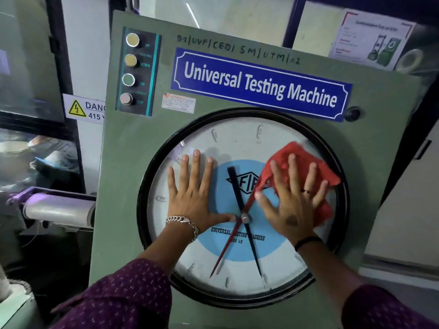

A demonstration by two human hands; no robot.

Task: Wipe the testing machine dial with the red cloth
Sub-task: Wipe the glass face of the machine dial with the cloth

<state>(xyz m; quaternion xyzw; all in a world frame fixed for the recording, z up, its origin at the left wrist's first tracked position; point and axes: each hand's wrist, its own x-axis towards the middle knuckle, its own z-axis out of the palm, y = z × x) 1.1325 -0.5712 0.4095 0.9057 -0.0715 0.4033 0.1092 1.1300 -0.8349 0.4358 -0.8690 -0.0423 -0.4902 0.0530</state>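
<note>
The large round dial with a black rim fills the lower middle of the green machine front. Its face is white with a light blue centre, a black needle and a red needle. My left hand lies flat on the glass left of centre, fingers spread, holding nothing. My right hand presses flat on the red cloth, which is bunched against the upper right part of the dial glass. Part of the cloth is hidden under my palm.
A blue "Universal Testing Machine" sign sits above the dial. Several push buttons run down a black strip at the upper left. A black knob is at the right. A danger voltage label and a horizontal cylinder are to the left.
</note>
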